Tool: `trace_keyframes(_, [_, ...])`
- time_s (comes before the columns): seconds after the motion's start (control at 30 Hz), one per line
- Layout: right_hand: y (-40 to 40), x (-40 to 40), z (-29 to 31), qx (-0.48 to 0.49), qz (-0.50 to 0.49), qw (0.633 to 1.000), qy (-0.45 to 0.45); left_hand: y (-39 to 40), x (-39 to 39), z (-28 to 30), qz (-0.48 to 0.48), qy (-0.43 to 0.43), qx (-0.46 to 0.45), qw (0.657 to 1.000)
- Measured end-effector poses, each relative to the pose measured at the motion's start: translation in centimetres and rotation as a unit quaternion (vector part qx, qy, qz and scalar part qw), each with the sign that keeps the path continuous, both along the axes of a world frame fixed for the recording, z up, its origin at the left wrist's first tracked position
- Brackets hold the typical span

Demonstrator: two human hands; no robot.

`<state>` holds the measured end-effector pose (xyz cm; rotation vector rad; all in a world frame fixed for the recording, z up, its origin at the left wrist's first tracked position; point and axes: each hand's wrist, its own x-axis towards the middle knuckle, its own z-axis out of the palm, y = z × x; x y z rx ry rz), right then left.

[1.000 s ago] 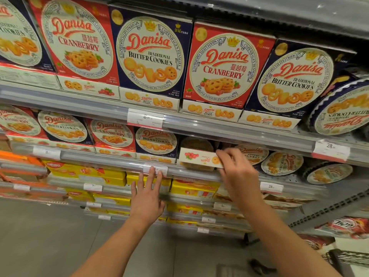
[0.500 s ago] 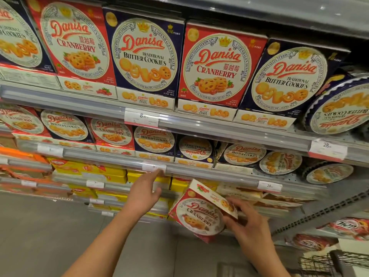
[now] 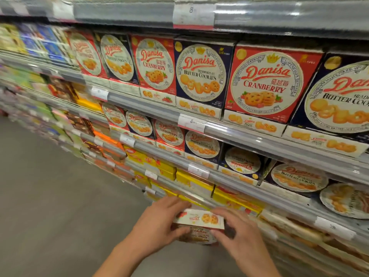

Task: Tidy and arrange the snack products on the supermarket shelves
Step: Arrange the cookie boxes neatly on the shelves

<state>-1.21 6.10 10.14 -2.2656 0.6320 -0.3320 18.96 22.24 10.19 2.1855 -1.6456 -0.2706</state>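
Cookie box (image 3: 199, 224), the small red cranberry one, sits low in front of you, off the shelf and held between both hands just before the yellow packs (image 3: 191, 178). Turn it label-forward and upright before you slot it in among the red boxes (image 3: 169, 134) of the same size, and look for a gap first. Your left hand (image 3: 159, 218) grips its left end, fingers curled over the top; your right hand (image 3: 237, 230) pinches the right end.
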Motion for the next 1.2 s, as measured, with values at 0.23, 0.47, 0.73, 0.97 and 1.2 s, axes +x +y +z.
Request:
trace_keyframes(0.23, [0.9,5.6,1.1,-0.161,0.105,0.978,-0.074,5.7,2.1,-0.8,0.106,0.01,-0.023,0.994])
trace_keyframes(0.47, [-1.5,12.9,6.0,-0.366,-0.004,0.927,-0.077,9.8,8.3,-1.4,0.135,-0.007,-0.012,0.991])
trace_keyframes(0.73, [-1.7,17.6,5.7,-0.398,-0.201,0.894,0.037,14.3,18.9,-2.2,0.122,-0.001,-0.057,0.991])
trace_keyframes(0.97, [0.8,20.6,5.9,-0.356,-0.307,0.881,0.059,16.9,26.5,-2.4,0.104,-0.003,-0.048,0.993])
trace_keyframes(1.2, [5.1,25.0,7.4,-0.291,-0.315,0.903,-0.021,17.7,30.4,-2.5,0.135,0.007,-0.069,0.988])
